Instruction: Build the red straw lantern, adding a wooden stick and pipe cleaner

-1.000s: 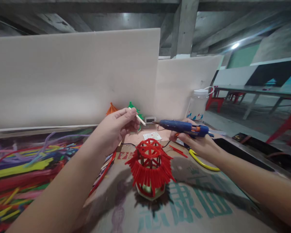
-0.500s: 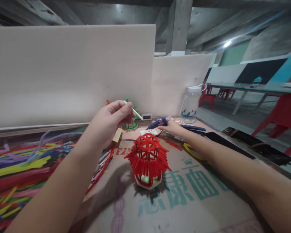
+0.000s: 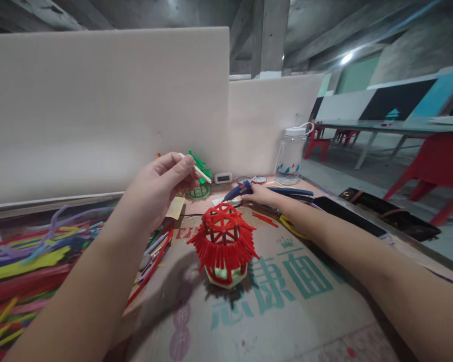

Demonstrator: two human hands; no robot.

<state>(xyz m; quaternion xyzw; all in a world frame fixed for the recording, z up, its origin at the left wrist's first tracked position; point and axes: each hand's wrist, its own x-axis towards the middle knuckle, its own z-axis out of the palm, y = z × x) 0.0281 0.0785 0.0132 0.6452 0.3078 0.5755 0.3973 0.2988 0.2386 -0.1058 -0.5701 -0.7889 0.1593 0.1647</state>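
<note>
My left hand is raised left of center, pinching a thin off-white stick between thumb and fingers. The stick slants down to the right. My right hand reaches to the back of the work surface, closed on the handle of a dark blue glue gun; its fingers are partly hidden. The gun's nozzle points left and down, over a small white piece. Between my forearms a red pagoda-like model stands upright, with a fringed skirt of pipe-cleaner pieces and a pale base. Neither hand touches it.
Colorful pipe cleaners lie at the left. A green model, a small digital display and a clear water bottle stand at the back before white boards. Printed cardboard covers the table. Red strips lie near my right wrist.
The whole view has shifted a little, so things appear further left. My right hand and the glue gun have come down slightly toward the surface. My left hand still holds the stick.
</note>
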